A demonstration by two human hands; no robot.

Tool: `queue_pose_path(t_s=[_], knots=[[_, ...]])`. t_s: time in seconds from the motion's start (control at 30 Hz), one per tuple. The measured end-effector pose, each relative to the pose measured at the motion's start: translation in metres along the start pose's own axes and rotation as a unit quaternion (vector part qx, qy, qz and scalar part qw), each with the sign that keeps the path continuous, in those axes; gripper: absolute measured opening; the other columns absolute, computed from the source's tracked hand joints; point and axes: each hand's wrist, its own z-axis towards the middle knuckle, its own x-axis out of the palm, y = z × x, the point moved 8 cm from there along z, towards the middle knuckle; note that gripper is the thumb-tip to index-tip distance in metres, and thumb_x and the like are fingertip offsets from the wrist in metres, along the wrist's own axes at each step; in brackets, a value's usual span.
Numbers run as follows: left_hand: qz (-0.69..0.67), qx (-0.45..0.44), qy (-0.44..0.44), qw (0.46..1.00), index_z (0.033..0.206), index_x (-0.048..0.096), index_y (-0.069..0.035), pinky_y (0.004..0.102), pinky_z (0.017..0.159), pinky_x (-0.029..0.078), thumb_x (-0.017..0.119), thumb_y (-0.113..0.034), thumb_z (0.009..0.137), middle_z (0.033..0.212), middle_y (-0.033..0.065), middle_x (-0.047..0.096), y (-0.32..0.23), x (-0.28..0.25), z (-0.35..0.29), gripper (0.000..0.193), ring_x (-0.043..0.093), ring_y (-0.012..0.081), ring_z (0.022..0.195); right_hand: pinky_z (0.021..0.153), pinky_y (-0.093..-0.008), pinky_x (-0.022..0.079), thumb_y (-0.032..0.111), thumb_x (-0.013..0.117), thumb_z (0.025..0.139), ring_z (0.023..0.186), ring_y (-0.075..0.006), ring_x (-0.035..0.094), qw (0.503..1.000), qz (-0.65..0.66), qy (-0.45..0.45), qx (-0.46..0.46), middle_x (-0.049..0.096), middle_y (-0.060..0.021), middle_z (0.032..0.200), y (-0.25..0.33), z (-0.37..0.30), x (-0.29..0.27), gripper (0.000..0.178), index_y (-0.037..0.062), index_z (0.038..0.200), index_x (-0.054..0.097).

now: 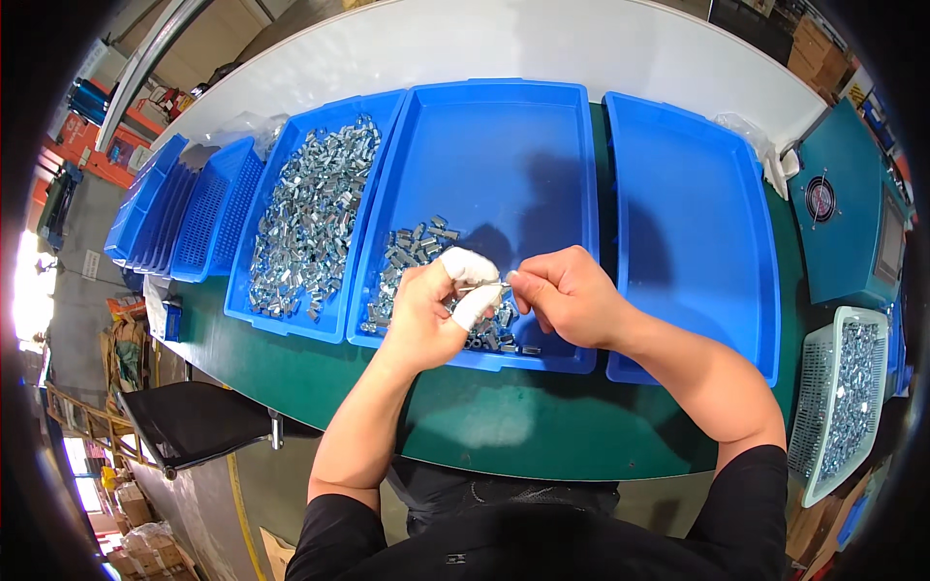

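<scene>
The left hand (pixel 426 315), white wrapping (pixel 469 264) on its thumb and forefinger, is closed in a pinch on a slim metal piece (pixel 486 285). The right hand (pixel 572 295) pinches the piece's right end between thumb and fingers. Both hands are above the near part of the middle blue tray (pixel 494 131), where loose metal parts (pixel 412 247) lie scattered, mostly toward the left. Just left of it, the left blue tray (pixel 281 323) holds a broad spread of similar parts; beyond it stand blue perforated baskets (pixel 215 208). The right blue tray (pixel 697 281) sits across a narrow gap. All rest on a green table (pixel 562 426). At far right are a teal machine (pixel 838 203) and, nearer, a pale green basket (pixel 814 407) containing metal parts.
</scene>
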Motion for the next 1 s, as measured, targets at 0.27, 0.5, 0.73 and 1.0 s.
queue_pose_path(t_s=[0.27, 0.5, 0.73, 1.0], knots=[[0.099, 0.012, 0.002, 0.995, 0.088, 0.07, -0.002, 0.027, 0.059, 0.05, 0.071, -0.007, 0.088, 0.074, 0.0045, 0.068, -0.006, -0.015, 0.007, 0.005, 0.066, 0.0116, 0.068, 0.048, -0.0293, 0.038, 0.013, 0.056, 0.097, 0.049, -0.01, 0.049, 0.991, -0.076, -0.034, -0.108, 0.052, -0.0074, 0.053, 0.011, -0.004, 0.004, 0.03, 0.0, 0.071, 0.063], [0.571, 0.083, -0.351, 0.737, 0.114, 0.064, 0.001, 0.0405, 0.09, 0.048, 0.07, -0.007, 0.087, 0.11, 0.0207, 0.066, -0.015, -0.131, -0.009, 0.029, 0.063, 0.031, 0.102, 0.05, -0.0308, 0.04, 0.013, 0.056, 0.098, 0.05, -0.0139, 0.05, 0.988, -0.076, -0.105, -0.087, 0.057, -0.0084, 0.056, 0.008, -0.001, -0.015, 0.031, -0.0012, 0.071, 0.062], [0.488, 0.068, -0.004, 0.87, 0.132, 0.056, -0.004, 0.0491, 0.111, 0.036, 0.061, -0.007, 0.09, 0.139, 0.0224, 0.053, 0.016, -0.038, 0.029, 0.042, 0.045, 0.0417, 0.134, 0.054, -0.0306, 0.042, 0.014, 0.057, 0.098, 0.054, -0.0141, 0.051, 0.99, -0.084, -0.083, -0.074, 0.058, -0.0085, 0.058, 0.005, 0.0, -0.012, 0.03, -0.0022, 0.073, 0.062], [0.401, 0.014, 0.044, 0.915, 0.112, 0.066, -0.003, 0.0461, 0.095, 0.045, 0.063, -0.001, 0.085, 0.115, 0.0173, 0.063, 0.035, -0.042, 0.028, 0.027, 0.056, 0.0387, 0.112, 0.051, -0.0293, 0.041, 0.014, 0.056, 0.099, 0.05, -0.012, 0.051, 0.99, -0.074, -0.08, -0.09, 0.058, -0.0072, 0.058, 0.007, 0.001, -0.009, 0.031, -0.0015, 0.073, 0.062]])
